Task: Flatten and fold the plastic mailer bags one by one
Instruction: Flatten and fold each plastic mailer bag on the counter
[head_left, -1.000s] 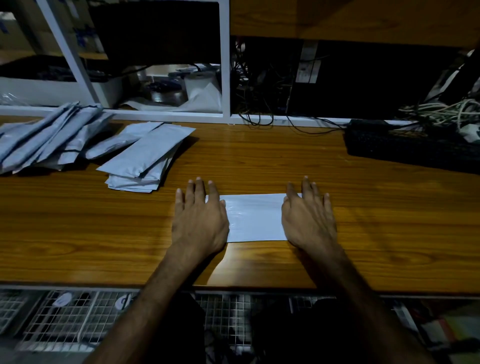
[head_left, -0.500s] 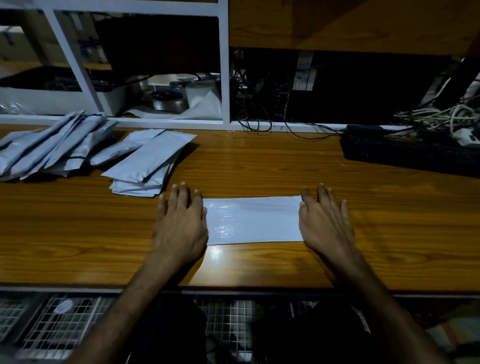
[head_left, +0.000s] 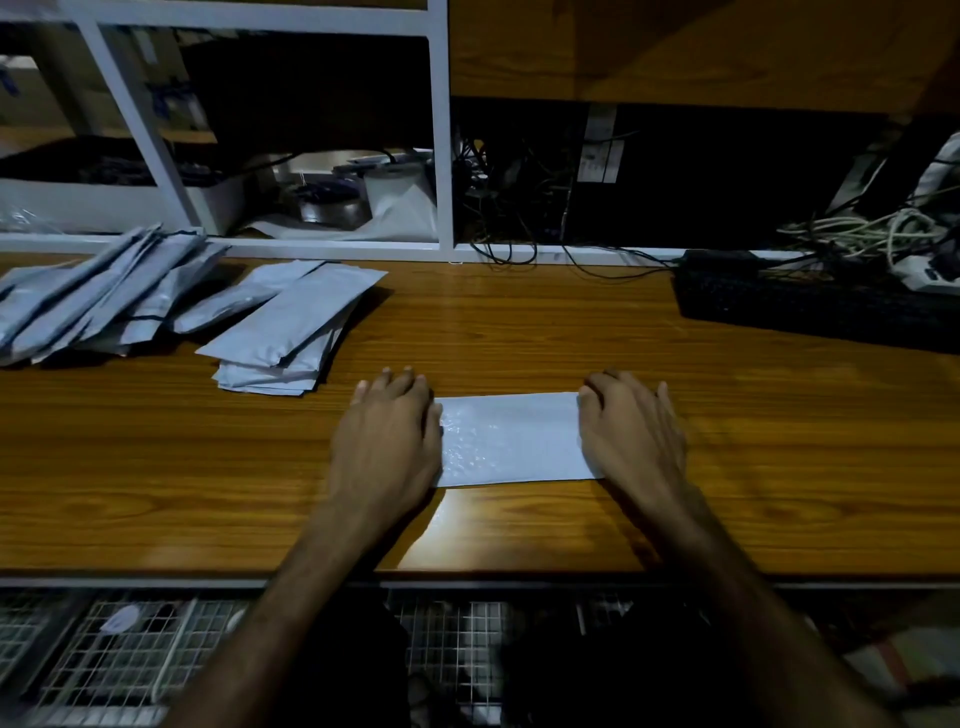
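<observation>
Hands (head_left: 511, 431) flat on mailer (head_left: 509, 439) ends, folded stack (head_left: 291, 332) and keyboard (head_left: 821, 306) beyond.

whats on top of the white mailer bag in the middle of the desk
Both hands, left hand on its left end and right hand on its right. The middle of the bag is bare; the ends are hidden.

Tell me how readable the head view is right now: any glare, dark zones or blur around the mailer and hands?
Head view: dim overall; the mailer bag is the brightest patch, with a sheen near the left hand; a pale reflection lies on the desk in front of it; the right hand is slightly motion-blurred; the shelf recesses are near black; wide-angle bending shows at the edges.
</observation>
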